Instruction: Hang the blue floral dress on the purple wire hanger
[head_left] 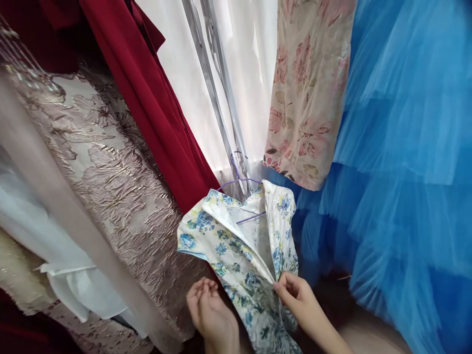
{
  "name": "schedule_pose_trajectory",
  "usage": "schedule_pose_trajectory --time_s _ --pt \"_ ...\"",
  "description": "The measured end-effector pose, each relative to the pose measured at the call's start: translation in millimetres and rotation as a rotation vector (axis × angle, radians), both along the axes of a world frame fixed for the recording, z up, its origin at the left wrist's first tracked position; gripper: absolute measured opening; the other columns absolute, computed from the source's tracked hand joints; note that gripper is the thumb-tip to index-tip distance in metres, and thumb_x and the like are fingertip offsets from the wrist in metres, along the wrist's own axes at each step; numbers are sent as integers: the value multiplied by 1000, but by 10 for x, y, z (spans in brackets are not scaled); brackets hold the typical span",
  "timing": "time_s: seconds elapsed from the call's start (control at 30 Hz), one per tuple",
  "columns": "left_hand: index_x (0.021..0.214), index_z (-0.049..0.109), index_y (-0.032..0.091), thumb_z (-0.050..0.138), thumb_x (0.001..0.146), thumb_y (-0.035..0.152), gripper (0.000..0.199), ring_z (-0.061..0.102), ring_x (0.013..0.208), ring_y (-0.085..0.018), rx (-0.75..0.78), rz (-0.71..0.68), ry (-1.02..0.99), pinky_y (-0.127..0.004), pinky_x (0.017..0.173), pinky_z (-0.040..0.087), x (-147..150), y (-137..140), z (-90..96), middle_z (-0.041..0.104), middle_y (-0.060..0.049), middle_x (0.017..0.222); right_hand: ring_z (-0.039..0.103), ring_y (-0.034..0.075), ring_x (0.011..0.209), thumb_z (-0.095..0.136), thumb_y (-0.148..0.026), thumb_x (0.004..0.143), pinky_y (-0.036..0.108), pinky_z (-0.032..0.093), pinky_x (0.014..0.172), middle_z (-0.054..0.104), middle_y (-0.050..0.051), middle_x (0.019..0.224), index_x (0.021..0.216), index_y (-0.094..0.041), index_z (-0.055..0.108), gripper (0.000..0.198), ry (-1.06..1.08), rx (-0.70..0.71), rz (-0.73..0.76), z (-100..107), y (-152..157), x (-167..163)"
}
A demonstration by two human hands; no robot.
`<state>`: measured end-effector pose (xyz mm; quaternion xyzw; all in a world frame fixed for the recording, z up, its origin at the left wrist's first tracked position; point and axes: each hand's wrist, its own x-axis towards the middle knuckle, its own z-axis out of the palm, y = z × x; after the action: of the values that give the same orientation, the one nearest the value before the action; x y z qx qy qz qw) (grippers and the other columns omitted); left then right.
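R hand (289,290) pinching blue-floral dress (236,255) edge, L hand (212,312) free.

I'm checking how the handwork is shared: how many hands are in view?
2: the left hand, loosely curled, beside the blue-flowered garment; and the right hand, pinching that garment near the bottom of its open neckline. No other hands show.

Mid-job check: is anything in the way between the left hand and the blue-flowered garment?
Nothing visible is. The left hand is right beside the edge of the blue-flowered garment; the right hand pinches its front opening, clear of that side.
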<state>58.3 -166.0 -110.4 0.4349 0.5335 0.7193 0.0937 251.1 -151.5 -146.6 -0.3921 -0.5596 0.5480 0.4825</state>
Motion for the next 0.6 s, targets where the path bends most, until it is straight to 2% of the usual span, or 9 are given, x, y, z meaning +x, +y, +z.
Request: schedule_pose_trajectory --time_s 0.03,0.1,0.17,0.23,0.33,0.47,0.6 --pt "117 55 27 46 99 36 22 60 97 -20 37 -12 -30 -36 83 54 14 -29 51 58 -6 109 32 11 56 59 -49 91 25 25 54 36 -6 59 66 -20 41 42 -2 -4 2 23 -7 9" --pt "103 60 30 57 91 30 12 61 96 -22 28 -189 51 -37 83 55 87 -99 180 59 -5 99 31 11 56 60 -46 90 25 23 53 35 -6 58 65 -20 41 41 -1 -6 6 86 -30 17" --pt "96 66 32 64 83 25 14 63 94 -26 -95 -456 318 -40 82 57 225 -160 293 62 -6 95 31 11 57 60 -43 90 25 24 53 36 -6 59 66 -20 43 37 17 2 15 161 -68 21" --pt "96 70 37 65 79 22 23 65 92 -29 -179 -578 540 -42 78 58 397 -189 341 64 -7 95 33 11 59 60 -38 90 25 25 55 36 -5 61 68 -20 44 33 39 10 15 234 -111 36" --pt "98 72 40 61 80 17 31 66 94 -28 -183 -536 637 -40 77 59 614 -176 302 65 -7 98 34 12 61 59 -34 90 25 27 56 37 -5 63 68 -19 44 30 20 17 -3 304 -156 100" --pt "96 71 32 56 86 14 25 66 101 -25 -178 -513 624 -37 85 57 730 -120 195 67 -7 105 34 12 59 57 -37 92 26 26 56 37 -5 61 67 -19 45 33 -53 18 -6 324 -162 224" --pt "91 69 30 57 89 16 19 68 84 -22 -200 -544 503 -34 77 57 752 -101 72 69 -4 86 34 12 60 58 -41 92 26 27 56 38 -4 62 68 -19 47 35 -65 22 1 328 -165 311"
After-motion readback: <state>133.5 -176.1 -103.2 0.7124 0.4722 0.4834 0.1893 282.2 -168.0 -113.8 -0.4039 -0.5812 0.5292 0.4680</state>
